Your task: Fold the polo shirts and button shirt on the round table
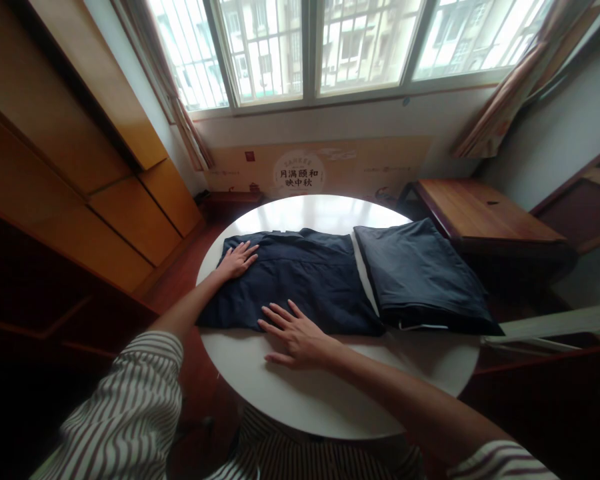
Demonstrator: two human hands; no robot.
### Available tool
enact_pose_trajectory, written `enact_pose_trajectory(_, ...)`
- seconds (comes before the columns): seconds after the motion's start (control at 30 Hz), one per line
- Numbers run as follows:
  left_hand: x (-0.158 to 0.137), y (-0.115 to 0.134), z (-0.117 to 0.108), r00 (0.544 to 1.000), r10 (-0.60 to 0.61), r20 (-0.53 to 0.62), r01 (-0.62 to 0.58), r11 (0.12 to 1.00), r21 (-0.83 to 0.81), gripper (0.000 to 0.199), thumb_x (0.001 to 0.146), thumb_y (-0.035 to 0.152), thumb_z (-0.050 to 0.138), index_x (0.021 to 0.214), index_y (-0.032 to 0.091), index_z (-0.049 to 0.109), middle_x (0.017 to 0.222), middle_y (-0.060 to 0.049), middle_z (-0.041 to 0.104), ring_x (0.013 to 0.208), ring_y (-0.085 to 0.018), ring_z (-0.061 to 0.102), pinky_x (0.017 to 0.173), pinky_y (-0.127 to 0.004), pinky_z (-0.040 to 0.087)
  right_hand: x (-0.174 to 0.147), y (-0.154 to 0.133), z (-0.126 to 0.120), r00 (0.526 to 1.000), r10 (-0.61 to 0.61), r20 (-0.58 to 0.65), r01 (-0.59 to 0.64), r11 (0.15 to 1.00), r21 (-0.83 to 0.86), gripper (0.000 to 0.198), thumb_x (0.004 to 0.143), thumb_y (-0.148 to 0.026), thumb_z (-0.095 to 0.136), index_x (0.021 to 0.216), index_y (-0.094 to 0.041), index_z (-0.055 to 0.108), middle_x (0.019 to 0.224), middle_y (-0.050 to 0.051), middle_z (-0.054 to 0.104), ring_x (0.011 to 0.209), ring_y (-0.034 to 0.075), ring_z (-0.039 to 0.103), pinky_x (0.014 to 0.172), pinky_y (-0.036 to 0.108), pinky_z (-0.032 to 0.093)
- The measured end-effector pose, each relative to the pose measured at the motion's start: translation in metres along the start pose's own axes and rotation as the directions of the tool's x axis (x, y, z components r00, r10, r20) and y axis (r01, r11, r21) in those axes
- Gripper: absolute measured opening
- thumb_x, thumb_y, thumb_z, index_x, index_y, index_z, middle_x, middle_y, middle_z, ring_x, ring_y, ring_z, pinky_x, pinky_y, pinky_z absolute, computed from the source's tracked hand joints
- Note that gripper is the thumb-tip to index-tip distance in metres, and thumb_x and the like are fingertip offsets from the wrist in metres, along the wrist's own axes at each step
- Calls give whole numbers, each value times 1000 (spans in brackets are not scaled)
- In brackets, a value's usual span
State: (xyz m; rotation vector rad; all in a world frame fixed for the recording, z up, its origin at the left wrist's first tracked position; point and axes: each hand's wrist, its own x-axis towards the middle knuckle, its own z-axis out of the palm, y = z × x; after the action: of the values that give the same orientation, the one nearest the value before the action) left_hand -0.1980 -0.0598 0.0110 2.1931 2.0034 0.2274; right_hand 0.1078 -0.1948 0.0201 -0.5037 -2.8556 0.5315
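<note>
The right cloth, right of centre, lies in layers with a fairly even outline, so it looks done or nearly so. The left cloth, at the centre of the frame, lies flat, but its upper edge is uneven and faint creases run across it; smoothing there seems unfinished. The left hand rests on the cloth's upper left part, fingers slightly apart, gripping nothing. The right hand has fingers spread wide, their tips over the cloth's lower edge, holding nothing; whether the palm presses the table I cannot tell. Counted: two cloths, two hands, one round white table, one bench at the right, one poster at upper centre, two curtains, one each side
</note>
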Motion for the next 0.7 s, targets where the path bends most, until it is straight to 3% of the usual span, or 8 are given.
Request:
enact_pose_trajectory(0.07, 0, 2, -2, 998, -31, -51, 31, 1000, 2, 53, 100, 45, 36, 151, 32, 40, 161, -7, 33, 150, -29, 25, 118, -62, 14, 0, 0, 2, 1000, 2, -1, -2, 1000, -6, 77, 96, -67, 39, 156, -19, 33, 163, 14, 23, 152, 27, 16, 122, 54, 4)
enact_pose_trajectory(0.2, -19, 10, -11, 946, -73, -316, 71, 997, -17, 47, 98, 33, 36, 139, 21, 55, 147, -13, 52, 141, -29, 42, 118, -53, 27, 1, 1, 6, 1000, -9, -5, 9, 1000, 11, 75, 96, -65, 42, 155, -20, 35, 163, 13, 26, 151, 28, 19, 121, 56, 8)
enact_pose_trajectory(0.3, -56, 5, -19, 894, -182, -410, 166, 983, -75, 43, 93, 26, 40, 127, 13, 62, 132, -18, 63, 126, -28, 57, 111, -43, 39, 2, 5, -5, 991, 48, -125, -35, 993, 110, 65, 97, -58, 47, 149, -18, 45, 155, 14, 41, 144, 26, 36, 119, 48, 26)
enact_pose_trajectory(0.4, -100, -10, -27, 858, -433, -277, 380, 897, -226, 42, 89, 34, 50, 122, 13, 64, 115, -17, 71, 106, -29, 68, 94, -36, 51, 2, 17, -40, 905, 236, -355, -169, 963, 209, 44, 103, -43, 39, 128, -17, 63, 131, 13, 63, 122, 22, 58, 106, 34, 44)
enact_pose_trajectory(0.5, -138, -24, -32, 802, -587, -111, 524, 781, -341, 44, 80, 47, 64, 109, 14, 69, 98, -13, 75, 93, -28, 72, 78, -31, 54, 2, 39, -89, 815, 370, -445, -335, 929, 159, 37, 104, -32, 35, 111, -16, 68, 113, 12, 69, 107, 22, 65, 97, 31, 47)
enact_pose_trajectory(0.6, -163, -25, -34, 795, -606, -13, 542, 721, -433, 48, 66, 58, 74, 89, 16, 73, 85, -9, 76, 89, -29, 72, 71, -29, 53, 8, 62, -119, 825, 446, -347, -469, 883, 19, 33, 102, -26, 38, 104, -14, 69, 110, 13, 70, 106, 24, 65, 97, 32, 45)
enact_pose_trajectory(0.7, -178, -18, -31, 807, -588, 60, 525, 667, -528, 52, 56, 65, 78, 75, 17, 73, 75, -7, 74, 82, -29, 71, 65, -30, 53, 22, 74, -116, 854, 473, -219, -492, 870, -39, 30, 100, -25, 41, 105, -14, 69, 115, 15, 70, 111, 25, 63, 99, 31, 43)
